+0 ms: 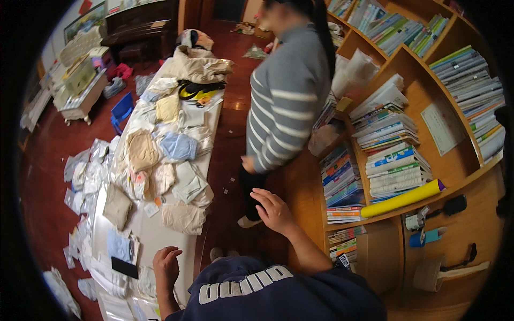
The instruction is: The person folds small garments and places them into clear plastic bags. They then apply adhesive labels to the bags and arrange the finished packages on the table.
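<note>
My left hand [166,265] hovers half-curled by the near end of a long white table [154,240], with nothing seen in it. Beside it are a black phone-like slab [124,267], a folded light-blue cloth [119,244] and white cloth pieces [146,283]. My right hand [274,210] is raised over the floor at the table's right, fingers stretched out and holding nothing. Farther up the table lie a folded beige garment [117,206], a pale pink one [184,218], a tan one [142,149] and a blue one [178,146].
A person in a grey striped sweater [281,104] stands between the table and a wooden bookshelf [405,220]. A yellow roll [401,198] lies along a shelf edge. Plastic-wrapped packets [94,168] crowd the table's left side. Behind them is a blue child's chair [121,110].
</note>
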The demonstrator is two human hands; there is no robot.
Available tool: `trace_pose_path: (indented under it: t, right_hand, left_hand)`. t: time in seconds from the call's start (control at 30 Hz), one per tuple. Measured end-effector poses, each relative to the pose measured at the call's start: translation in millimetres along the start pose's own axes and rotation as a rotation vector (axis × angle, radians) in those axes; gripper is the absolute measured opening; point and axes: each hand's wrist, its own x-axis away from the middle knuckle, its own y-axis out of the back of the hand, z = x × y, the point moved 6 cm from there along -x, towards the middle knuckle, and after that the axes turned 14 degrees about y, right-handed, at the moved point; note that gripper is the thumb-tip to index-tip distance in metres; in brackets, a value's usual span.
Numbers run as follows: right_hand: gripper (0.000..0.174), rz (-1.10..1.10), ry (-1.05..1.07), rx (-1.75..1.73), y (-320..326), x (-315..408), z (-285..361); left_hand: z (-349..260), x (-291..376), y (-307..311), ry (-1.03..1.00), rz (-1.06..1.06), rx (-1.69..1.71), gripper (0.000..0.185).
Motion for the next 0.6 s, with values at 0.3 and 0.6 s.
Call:
trace_pose_path:
  t: [0.3,0.6]
  right_hand:
    - [0.020,0.083,-0.096,-0.040,-21,-26,-24]
    - [0.019,0.734,0.089,-0.272,-138,-73,-61]
  left_hand:
    - [-5,-93,-41,-0.169,0.237,0.048,0.028]
    - [-47,-85,-114,-0.231,-0.013,0.374,0.009]
